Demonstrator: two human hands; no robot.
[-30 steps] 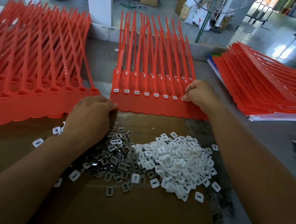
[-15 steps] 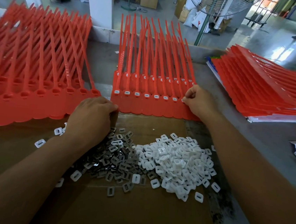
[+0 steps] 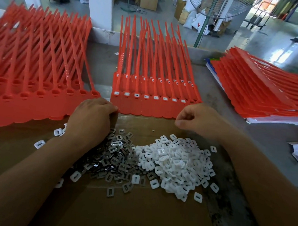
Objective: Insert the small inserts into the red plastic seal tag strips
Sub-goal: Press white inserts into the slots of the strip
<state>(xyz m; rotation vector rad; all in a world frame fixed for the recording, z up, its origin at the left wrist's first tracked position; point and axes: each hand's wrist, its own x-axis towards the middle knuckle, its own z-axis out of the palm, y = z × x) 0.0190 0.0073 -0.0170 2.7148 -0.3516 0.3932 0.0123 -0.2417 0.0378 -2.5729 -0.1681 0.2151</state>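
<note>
The middle stack of red seal tag strips point(image 3: 154, 108) lies on the grey desk point(image 3: 277, 144), tails fanning away from the person; its front row of heads each carries a seated white insert point(image 3: 155, 97). Directly below that stack, towards the person, a brown cardboard sheet point(image 3: 134, 212) holds two touching heaps: a white plastic insert pile point(image 3: 176, 163) below the stack's right half, and a grey metal insert pile point(image 3: 117, 163) below its left half, with a few loose pieces scattered around both.

The left hand point(image 3: 90, 121) sits at the stack's lower left corner, knuckles up, fingers curled down into the far edge of the metal pile; its fingertips are hidden, so whether it grips a piece cannot be told. The right hand point(image 3: 199, 121) hovers just below the stack's lower right corner, over bare cardboard, fingers curled in and thumb against forefinger; nothing shows between them.

Left of the middle stack lies a larger red strip stack point(image 3: 26, 100) with open, unfilled heads; right of it, well apart, another red stack point(image 3: 266, 92) rests on papers point(image 3: 276, 121).
</note>
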